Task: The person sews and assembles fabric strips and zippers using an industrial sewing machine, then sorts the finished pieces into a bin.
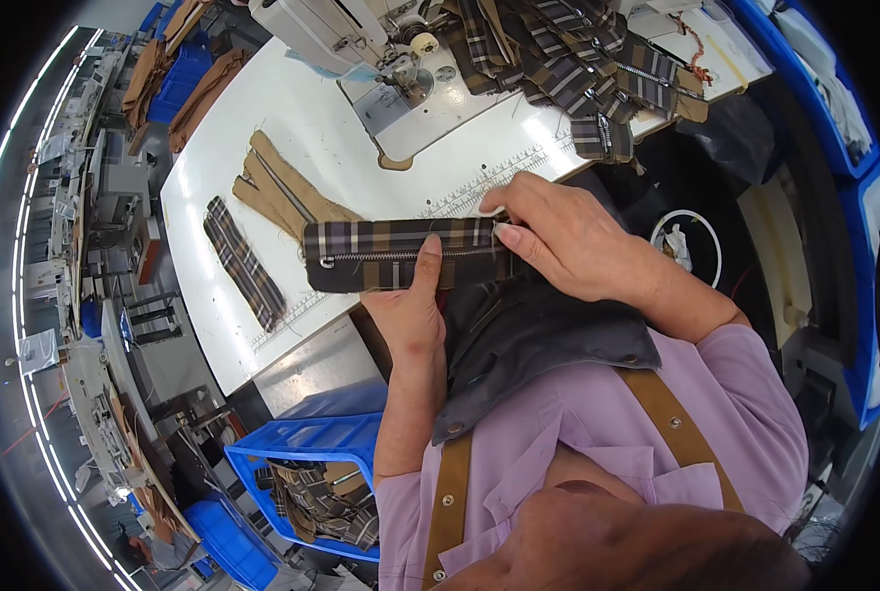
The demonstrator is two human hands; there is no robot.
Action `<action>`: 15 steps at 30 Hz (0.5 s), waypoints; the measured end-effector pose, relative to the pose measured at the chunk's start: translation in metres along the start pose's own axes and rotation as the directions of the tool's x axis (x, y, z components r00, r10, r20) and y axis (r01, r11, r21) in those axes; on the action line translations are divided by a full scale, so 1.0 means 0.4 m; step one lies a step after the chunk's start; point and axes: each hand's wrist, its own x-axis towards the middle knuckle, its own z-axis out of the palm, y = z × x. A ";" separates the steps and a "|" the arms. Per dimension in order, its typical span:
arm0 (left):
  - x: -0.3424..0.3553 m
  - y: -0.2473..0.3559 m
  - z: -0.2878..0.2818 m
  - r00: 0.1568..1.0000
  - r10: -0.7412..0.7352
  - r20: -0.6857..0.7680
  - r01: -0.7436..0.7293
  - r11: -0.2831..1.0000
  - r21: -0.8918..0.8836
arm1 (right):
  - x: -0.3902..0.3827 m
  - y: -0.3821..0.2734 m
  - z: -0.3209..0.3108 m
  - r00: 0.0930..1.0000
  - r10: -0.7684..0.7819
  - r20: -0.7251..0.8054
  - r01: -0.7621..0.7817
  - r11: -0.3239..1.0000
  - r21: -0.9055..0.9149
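My left hand (410, 320) grips a dark plaid fabric strip with a metal zipper (381, 258), thumb on top and fingers underneath. At the strip's right end, my right hand (568, 236) pinches the edge between thumb and fingers. The strip lies level above the front edge of the white sewing table (213, 345), its zipper pull near the left end. Left of it on the table lie tan fabric pieces with a zipper (280, 187) and a narrow plaid piece (245, 264).
A white sewing machine (332, 39) stands at the table's far side. Beside it rises a heap of plaid zippered pieces (578, 69). A ruler (499, 172) runs along the table. Blue crates (302, 433) stand at lower left and far right.
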 end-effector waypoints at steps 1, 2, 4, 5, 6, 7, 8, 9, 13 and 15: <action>-0.002 0.001 0.003 0.999 -0.021 -0.030 0.019 0.999 -0.048 | -0.002 -0.004 0.001 0.999 -0.023 0.028 0.023 1.000 0.004; -0.002 -0.012 -0.008 0.999 -0.030 -0.020 0.030 0.999 -0.037 | -0.001 -0.002 0.005 0.995 -0.101 -0.007 0.100 0.991 -0.090; -0.009 -0.017 -0.002 0.999 -0.044 -0.018 0.043 0.997 -0.057 | -0.005 0.014 0.020 0.993 -0.118 -0.015 0.116 0.986 -0.122; -0.013 -0.019 0.001 0.998 -0.058 -0.017 0.056 0.995 -0.079 | -0.009 0.020 0.029 0.990 -0.136 -0.020 0.132 0.979 -0.154; -0.014 -0.022 0.002 0.998 -0.058 -0.016 0.057 0.995 -0.077 | -0.012 0.023 0.039 0.991 -0.135 -0.022 0.130 0.979 -0.154; -0.016 -0.024 0.003 0.996 -0.079 -0.029 0.076 0.993 -0.092 | -0.016 0.023 0.050 0.991 -0.133 -0.031 0.128 0.984 -0.127; -0.017 -0.026 0.004 0.994 -0.101 -0.042 0.096 0.990 -0.107 | -0.017 0.022 0.055 0.991 -0.130 -0.041 0.125 0.987 -0.099; -0.019 -0.025 0.005 0.994 -0.100 -0.043 0.095 0.990 -0.106 | -0.016 0.021 0.056 0.991 -0.130 -0.040 0.126 0.987 -0.098; -0.027 -0.020 0.004 0.993 -0.111 -0.048 0.102 0.983 -0.153 | -0.014 0.027 0.062 0.993 -0.118 -0.024 0.115 0.987 -0.111; -0.027 -0.020 0.004 0.992 -0.115 -0.048 0.107 0.982 -0.157 | -0.015 0.029 0.063 0.993 -0.117 -0.025 0.113 0.987 -0.117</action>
